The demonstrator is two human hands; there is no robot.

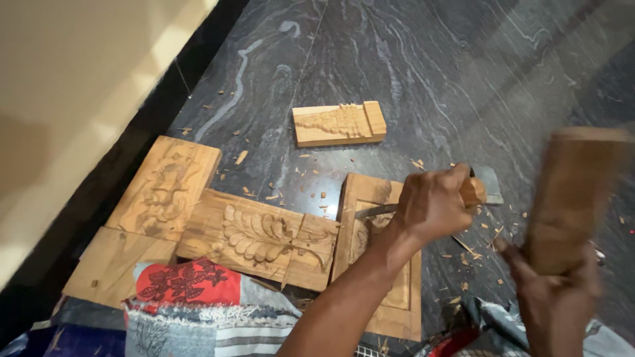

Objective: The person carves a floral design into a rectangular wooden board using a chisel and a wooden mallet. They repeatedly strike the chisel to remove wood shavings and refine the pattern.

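My left hand [433,205] grips a chisel [473,192] by its wooden handle; its metal blade [376,211] points left onto a carved wooden panel [360,192] lying on the dark stone floor. My right hand [555,301] holds a wooden mallet [574,198] raised to the right of the chisel, blurred by motion. A second panel with a leaf relief [258,235] lies just left of the one under the blade.
A carved board [165,188] and a plain board [109,264] lie at the left. A small carved block [338,123] sits farther away. Wood chips are scattered on the floor. A patterned cloth [192,304] covers my lap. A pale wall [73,86] runs along the left.
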